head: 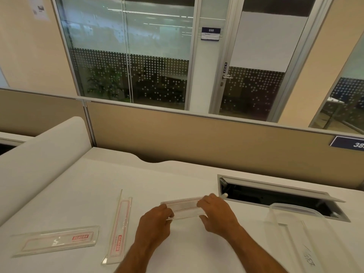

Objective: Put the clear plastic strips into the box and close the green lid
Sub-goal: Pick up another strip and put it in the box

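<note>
A clear plastic strip with red lines [184, 207] is held over the white desk between both hands. My left hand [154, 225] grips its left end and my right hand [216, 213] grips its right end. Two more clear strips with red print lie on the desk: one flat at the near left [56, 240], one standing on edge beside my left forearm [119, 229]. A clear, open plastic box [295, 217] sits at the right, its inside hard to read. No green lid is visible.
A white desk [98, 184] carries everything. An open cable hatch [275, 196] is cut into the desk behind the box. A white curved divider [43, 154] rises at the left, and a beige partition [197, 138] stands behind.
</note>
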`<state>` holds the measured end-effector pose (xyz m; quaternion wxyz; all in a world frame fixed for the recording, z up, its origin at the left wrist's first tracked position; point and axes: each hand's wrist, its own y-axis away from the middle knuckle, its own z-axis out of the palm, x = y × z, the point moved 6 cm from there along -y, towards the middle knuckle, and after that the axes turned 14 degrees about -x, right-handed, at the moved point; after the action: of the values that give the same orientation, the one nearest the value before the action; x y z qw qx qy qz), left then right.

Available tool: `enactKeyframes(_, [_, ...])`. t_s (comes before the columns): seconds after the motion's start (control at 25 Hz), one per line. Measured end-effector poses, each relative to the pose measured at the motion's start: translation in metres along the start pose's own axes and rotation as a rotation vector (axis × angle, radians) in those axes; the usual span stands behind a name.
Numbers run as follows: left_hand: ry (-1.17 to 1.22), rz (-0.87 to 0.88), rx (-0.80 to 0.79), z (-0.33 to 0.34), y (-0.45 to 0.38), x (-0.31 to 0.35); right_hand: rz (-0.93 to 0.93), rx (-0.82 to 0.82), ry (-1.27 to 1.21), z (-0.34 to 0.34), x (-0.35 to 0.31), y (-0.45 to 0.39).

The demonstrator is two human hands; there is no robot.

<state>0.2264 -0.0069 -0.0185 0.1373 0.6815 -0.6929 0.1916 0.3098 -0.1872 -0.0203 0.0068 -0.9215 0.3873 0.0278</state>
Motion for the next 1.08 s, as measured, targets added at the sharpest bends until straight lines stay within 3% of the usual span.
enactKeyframes(0.08, [-0.039, 0.069, 0.043, -0.005, 0.009, 0.010, 0.013, -0.003, -0.060, -0.013, 0.009, 0.017])
enactKeyframes(0.28, [-0.103, 0.174, 0.101, -0.015, 0.029, 0.027, 0.183, -0.278, -0.280, -0.017, 0.036, 0.051])
enactKeyframes(0.48, [-0.060, 0.182, 0.133, -0.017, 0.043, 0.036, 0.247, -0.256, -0.361, -0.025, 0.039, 0.079])
enactKeyframes(0.76, [0.648, -0.128, 0.069, -0.020, 0.049, 0.028, 0.252, -0.112, -0.451, -0.043, 0.024, 0.108])
enactKeyframes(1.08, [1.217, -0.405, -0.100, -0.016, 0.055, 0.049, 0.155, 0.084, -0.257, -0.061, 0.009, 0.127])
